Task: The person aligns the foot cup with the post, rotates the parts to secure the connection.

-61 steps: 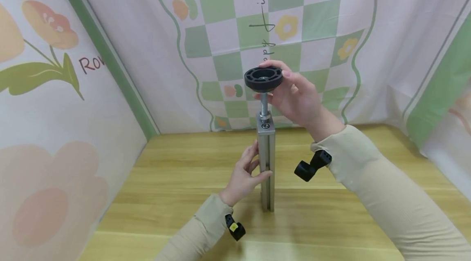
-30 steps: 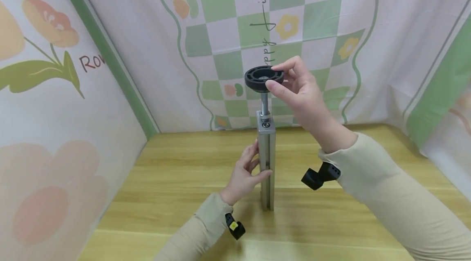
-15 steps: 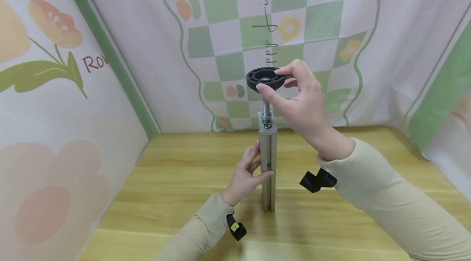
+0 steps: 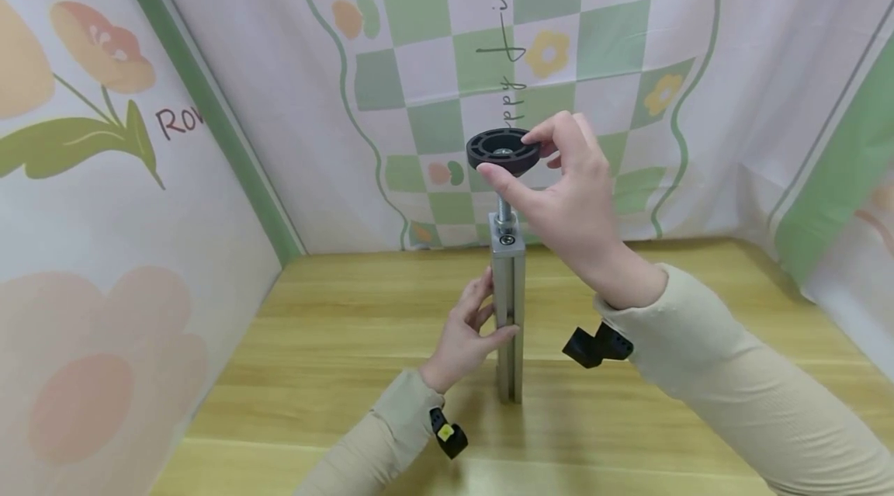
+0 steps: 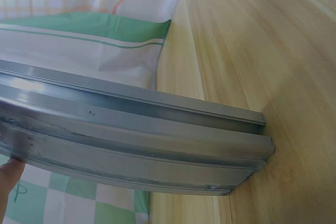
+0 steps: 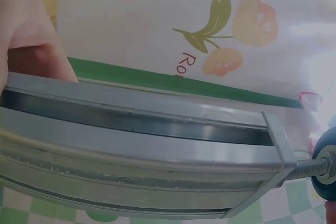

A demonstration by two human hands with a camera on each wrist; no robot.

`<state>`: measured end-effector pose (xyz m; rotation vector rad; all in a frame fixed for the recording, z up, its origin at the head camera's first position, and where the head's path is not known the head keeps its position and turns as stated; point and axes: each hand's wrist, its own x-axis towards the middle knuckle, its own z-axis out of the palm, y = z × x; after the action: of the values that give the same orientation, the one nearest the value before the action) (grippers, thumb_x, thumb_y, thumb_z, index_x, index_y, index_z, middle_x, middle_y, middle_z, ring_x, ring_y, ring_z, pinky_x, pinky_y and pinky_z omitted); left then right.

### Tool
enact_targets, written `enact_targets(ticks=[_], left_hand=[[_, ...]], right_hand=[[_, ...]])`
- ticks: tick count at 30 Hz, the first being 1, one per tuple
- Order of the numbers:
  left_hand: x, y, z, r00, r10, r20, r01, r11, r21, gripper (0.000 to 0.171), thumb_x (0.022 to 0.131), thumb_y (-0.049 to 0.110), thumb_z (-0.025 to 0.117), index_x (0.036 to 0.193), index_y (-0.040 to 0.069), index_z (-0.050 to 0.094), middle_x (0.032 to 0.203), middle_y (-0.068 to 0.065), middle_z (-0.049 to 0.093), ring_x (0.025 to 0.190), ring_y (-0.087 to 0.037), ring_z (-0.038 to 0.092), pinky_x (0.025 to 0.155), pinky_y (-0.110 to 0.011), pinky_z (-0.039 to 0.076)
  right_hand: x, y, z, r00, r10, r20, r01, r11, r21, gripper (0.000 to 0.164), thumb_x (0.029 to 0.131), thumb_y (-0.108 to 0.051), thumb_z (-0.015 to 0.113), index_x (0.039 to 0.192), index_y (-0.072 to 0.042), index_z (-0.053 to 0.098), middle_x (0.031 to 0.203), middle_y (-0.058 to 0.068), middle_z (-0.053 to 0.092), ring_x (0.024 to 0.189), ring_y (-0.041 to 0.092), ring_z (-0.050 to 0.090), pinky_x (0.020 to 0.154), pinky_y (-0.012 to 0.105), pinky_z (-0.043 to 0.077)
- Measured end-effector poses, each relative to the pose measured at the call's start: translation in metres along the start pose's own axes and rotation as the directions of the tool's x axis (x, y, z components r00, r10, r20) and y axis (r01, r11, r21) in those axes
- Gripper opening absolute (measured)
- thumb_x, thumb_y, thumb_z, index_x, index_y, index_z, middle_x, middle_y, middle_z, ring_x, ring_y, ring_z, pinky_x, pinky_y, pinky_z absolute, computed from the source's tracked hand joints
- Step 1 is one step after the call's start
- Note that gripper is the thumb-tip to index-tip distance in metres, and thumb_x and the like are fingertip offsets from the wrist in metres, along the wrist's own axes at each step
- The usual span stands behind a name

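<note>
An aluminium profile (image 4: 500, 286) stands upright on the wooden table, a long groove down its side. My left hand (image 4: 454, 341) grips it around mid-height, thumb across the front and fingers behind. On top is a metal end plate (image 4: 515, 248), from which a threaded rod (image 4: 504, 208) with a nut (image 4: 505, 223) rises. A round black levelling foot (image 4: 515, 162) caps the rod, its hollow side up. My right hand (image 4: 576, 205) pinches the foot's rim, thumb at the front and fingers at the right. The left wrist view shows the profile's lower end (image 5: 247, 153) at the tabletop.
Patterned curtains (image 4: 419, 77) hang behind and at both sides of the wooden table (image 4: 335, 310). A black wrist camera (image 4: 597, 345) sits under the right cuff, and another (image 4: 448, 434) under the left cuff.
My right hand has changed its hold on the foot: its thumb has moved from the right side leftward along the front rim. The left hand and profile have stayed in place.
</note>
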<state>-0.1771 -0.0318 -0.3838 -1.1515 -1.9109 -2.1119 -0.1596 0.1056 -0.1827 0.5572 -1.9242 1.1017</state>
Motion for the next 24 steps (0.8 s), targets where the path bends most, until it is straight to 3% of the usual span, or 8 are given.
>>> enact_targets(ticks=[6,8,9,12,16,19,24], left_hand=[[0.0,0.0,0.0,1.0,0.014,-0.003,-0.014,1.0,-0.008,0.084,0.082,-0.013,0.063,0.151,0.01,0.02,0.139,-0.026,0.031,0.128,-0.006,0.039,0.104,-0.026,0.042],[0.0,-0.001,0.0,1.0,0.02,-0.003,-0.02,1.0,-0.01,0.087,0.082,-0.014,0.063,0.151,0.018,0.021,0.139,-0.026,0.031,0.128,-0.006,0.038,0.103,-0.024,0.042],[0.0,-0.001,0.0,1.0,0.024,-0.003,-0.024,1.0,-0.01,0.088,0.082,-0.014,0.063,0.151,0.022,0.022,0.139,-0.026,0.031,0.128,-0.006,0.038,0.103,-0.025,0.042],[0.0,-0.002,0.0,0.999,0.038,-0.001,-0.038,0.999,-0.01,0.091,0.081,-0.014,0.063,0.149,0.032,0.025,0.139,-0.027,0.031,0.127,-0.007,0.039,0.103,-0.025,0.042],[-0.001,-0.002,0.0,0.999,0.034,-0.002,-0.034,0.999,-0.007,0.091,0.082,-0.014,0.063,0.148,0.035,0.025,0.139,-0.026,0.032,0.127,-0.007,0.039,0.104,-0.027,0.042],[-0.001,-0.002,0.0,1.0,0.017,-0.003,-0.017,1.0,-0.002,0.089,0.082,-0.013,0.064,0.15,0.027,0.023,0.139,-0.025,0.032,0.128,-0.009,0.039,0.106,-0.037,0.041],[0.0,0.0,0.0,1.0,-0.003,-0.005,0.002,1.0,-0.011,0.083,0.083,-0.011,0.064,0.15,0.007,0.02,0.14,-0.025,0.032,0.131,-0.026,0.037,0.106,-0.054,0.037]], right_hand=[[0.001,0.006,0.0,0.997,0.049,0.052,-0.055,0.991,0.123,0.046,0.077,-0.011,0.076,0.114,0.001,0.051,0.097,0.004,0.052,0.094,0.013,0.046,0.083,0.025,0.04],[0.004,0.01,-0.001,0.989,0.086,0.118,-0.113,0.964,0.242,0.046,0.08,-0.007,0.071,0.12,-0.002,0.049,0.103,0.003,0.053,0.097,0.011,0.049,0.086,0.022,0.042],[0.006,0.013,-0.001,0.981,0.098,0.168,-0.149,0.934,0.325,0.046,0.081,-0.006,0.067,0.123,-0.003,0.048,0.106,0.004,0.052,0.098,0.011,0.051,0.087,0.02,0.044],[0.012,0.024,-0.002,0.941,0.081,0.328,-0.257,0.801,0.54,0.043,0.085,-0.006,0.056,0.126,-0.01,0.046,0.116,0.007,0.05,0.101,0.014,0.055,0.088,0.021,0.046],[0.019,0.041,-0.001,0.882,-0.042,0.469,-0.364,0.572,0.735,0.042,0.086,-0.016,0.059,0.127,-0.018,0.048,0.12,0.009,0.051,0.107,0.017,0.055,0.096,0.027,0.043],[0.025,0.051,0.001,0.84,-0.162,0.518,-0.415,0.421,0.806,0.046,0.087,-0.025,0.063,0.129,-0.017,0.046,0.122,0.012,0.053,0.112,0.02,0.054,0.1,0.031,0.04],[0.034,0.06,0.004,0.757,-0.323,0.569,-0.514,0.244,0.822,0.044,0.09,-0.025,0.05,0.132,-0.012,0.045,0.129,0.015,0.051,0.116,0.023,0.049,0.103,0.033,0.037]])
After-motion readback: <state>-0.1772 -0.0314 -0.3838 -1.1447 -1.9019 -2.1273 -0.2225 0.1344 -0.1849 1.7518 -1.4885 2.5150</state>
